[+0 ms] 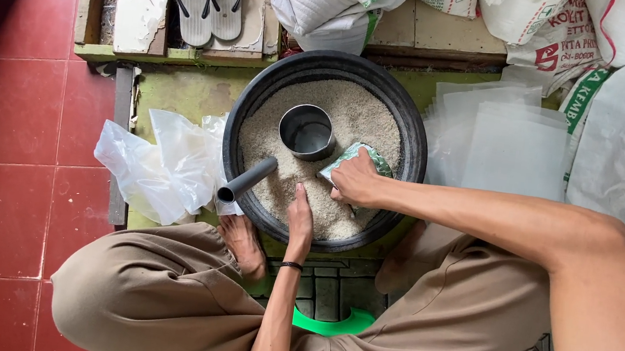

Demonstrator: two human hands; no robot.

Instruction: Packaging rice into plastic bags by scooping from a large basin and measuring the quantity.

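Left hand [299, 221] grip flat on rice [350, 117], holding nothing; right hand [355, 179] grip clutching green packet [358, 156]

The left hand [300, 217] reaches forward from the near centre, its slim forearm running almost straight away from the body. The palm faces down and the fingers lie flat and together, pointing to the far side, closed on nothing. A thin dark band circles the left wrist. The right hand [355, 176] comes in from the near right, its bare forearm stretched long across the scene toward the left, elbow bent sharply at the right edge. Its knuckles face up and the fingers are curled in a grasp. The two hands sit near each other, the right one slightly farther and to the right.
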